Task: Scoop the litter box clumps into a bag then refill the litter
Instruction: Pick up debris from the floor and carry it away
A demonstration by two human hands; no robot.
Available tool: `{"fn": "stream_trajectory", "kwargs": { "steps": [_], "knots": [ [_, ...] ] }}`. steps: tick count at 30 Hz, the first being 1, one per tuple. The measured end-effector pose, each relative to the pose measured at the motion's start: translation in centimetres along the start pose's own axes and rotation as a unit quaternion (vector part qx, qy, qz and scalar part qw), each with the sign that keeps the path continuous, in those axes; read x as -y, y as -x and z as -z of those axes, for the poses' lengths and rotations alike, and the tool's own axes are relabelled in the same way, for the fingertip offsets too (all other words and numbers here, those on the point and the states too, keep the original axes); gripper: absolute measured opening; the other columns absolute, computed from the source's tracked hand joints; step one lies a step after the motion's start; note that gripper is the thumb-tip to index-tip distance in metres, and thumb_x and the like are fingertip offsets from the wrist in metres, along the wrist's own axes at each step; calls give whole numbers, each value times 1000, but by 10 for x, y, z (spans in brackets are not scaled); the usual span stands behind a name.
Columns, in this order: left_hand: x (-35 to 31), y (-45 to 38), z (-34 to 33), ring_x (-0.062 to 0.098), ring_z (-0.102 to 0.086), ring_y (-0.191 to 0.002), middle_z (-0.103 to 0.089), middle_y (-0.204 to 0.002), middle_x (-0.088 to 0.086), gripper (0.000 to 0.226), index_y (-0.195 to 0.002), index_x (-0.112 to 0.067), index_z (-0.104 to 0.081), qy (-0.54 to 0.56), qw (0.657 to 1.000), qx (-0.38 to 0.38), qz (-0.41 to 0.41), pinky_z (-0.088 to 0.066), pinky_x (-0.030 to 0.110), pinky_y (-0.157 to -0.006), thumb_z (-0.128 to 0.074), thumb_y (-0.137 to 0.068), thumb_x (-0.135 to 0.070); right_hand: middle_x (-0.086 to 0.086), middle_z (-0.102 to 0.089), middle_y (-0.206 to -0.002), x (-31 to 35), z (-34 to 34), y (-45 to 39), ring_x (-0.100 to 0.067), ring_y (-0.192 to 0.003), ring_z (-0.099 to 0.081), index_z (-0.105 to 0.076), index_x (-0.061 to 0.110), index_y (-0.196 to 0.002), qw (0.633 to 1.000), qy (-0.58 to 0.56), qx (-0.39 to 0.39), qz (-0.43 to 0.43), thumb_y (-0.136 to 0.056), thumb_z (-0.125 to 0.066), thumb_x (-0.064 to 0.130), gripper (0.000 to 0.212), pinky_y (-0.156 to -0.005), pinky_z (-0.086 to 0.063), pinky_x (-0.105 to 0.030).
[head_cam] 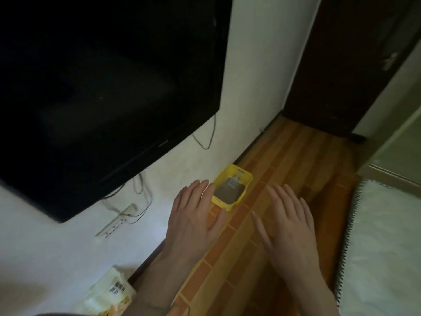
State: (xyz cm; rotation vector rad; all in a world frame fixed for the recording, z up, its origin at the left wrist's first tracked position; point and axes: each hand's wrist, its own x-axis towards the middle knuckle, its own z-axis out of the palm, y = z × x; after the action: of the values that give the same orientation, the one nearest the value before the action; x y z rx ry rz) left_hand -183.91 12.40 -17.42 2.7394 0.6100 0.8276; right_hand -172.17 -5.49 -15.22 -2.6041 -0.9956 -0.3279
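Both hands empty, fingers straight and spread: left hand (pixel 196 215), right hand (pixel 289 222). Yellow litter box (pixel 232 187) on floor just beyond left fingertips; pale scoop (pixel 232 181) inside. Advise: approach scoop w/ one hand, bag not yet held.

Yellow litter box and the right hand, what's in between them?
Only bare wood-pattern floor shows between the yellow litter box and the open right hand, seen in the head view.
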Motion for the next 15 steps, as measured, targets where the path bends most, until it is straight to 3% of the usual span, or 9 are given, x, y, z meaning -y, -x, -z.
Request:
{"fn": "stream_trajectory", "kwargs": {
  "steps": [4,15],
  "knots": [
    [-28,-40,-31,22,-51,-141,-59,-148,2,59,-148,-18,-54,11,1000,11,-19,-47,46,-114,-43,-102,-55,4,-41,-158,-50,1,-23,-15,-150,-28,-37,28,-151,999,18,-6,-50,-96,-33,68,68,-124,-15,-40],
    [-91,-136,-98,17,-53,-134,-62,-141,-1,54,-141,-20,-57,45,995,25,-90,-44,38,-112,-43,-102,-53,1,-42,-157,-151,14,-87,-17,-149,-30,-39,23,-151,993,36,-37,-105,-97,-33,66,69,-123,-25,-45]
  ]
}}
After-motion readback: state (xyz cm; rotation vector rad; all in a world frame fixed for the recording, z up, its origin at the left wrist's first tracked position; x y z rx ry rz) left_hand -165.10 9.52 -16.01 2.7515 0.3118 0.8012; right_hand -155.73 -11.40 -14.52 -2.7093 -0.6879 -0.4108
